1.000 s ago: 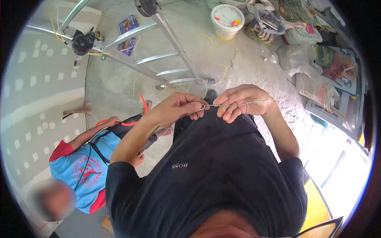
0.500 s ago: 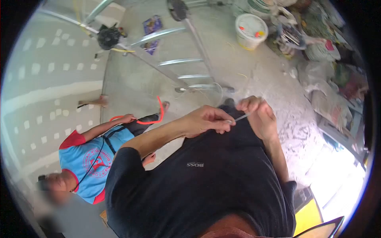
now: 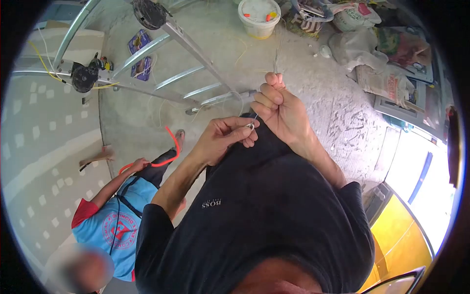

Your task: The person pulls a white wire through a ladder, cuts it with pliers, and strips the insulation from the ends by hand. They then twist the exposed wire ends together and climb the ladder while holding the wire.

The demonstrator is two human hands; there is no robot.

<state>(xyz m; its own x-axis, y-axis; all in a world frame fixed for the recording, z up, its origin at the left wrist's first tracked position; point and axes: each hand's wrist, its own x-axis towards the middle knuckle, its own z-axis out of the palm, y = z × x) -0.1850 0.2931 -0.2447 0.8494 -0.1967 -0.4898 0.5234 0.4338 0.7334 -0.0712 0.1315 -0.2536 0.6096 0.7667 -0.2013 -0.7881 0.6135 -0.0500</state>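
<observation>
Thumb and fingers of my left hand [image 3: 226, 138] pinch a small shiny metal piece [image 3: 251, 126] in front of my dark shirt. My right hand [image 3: 284, 109] is closed around a thin wire [image 3: 277, 55], just up and to the right of my left hand. A short stretch of the wire shows between the two hands, and loose strands stick out above my right fingers. What exactly the metal piece is cannot be made out.
Aluminium ladder [image 3: 196, 54] lies ahead and left. A co-worker [image 3: 117, 220] at left holds an orange tube [image 3: 169, 160]. A white bucket [image 3: 259, 17] stands ahead, with bags [image 3: 360, 51] to its right. A yellow panel [image 3: 401, 232] is at lower right.
My right hand has closed into a fist round the wire and moved nearer my left hand. The view has turned, so the ladder and bucket appear further left.
</observation>
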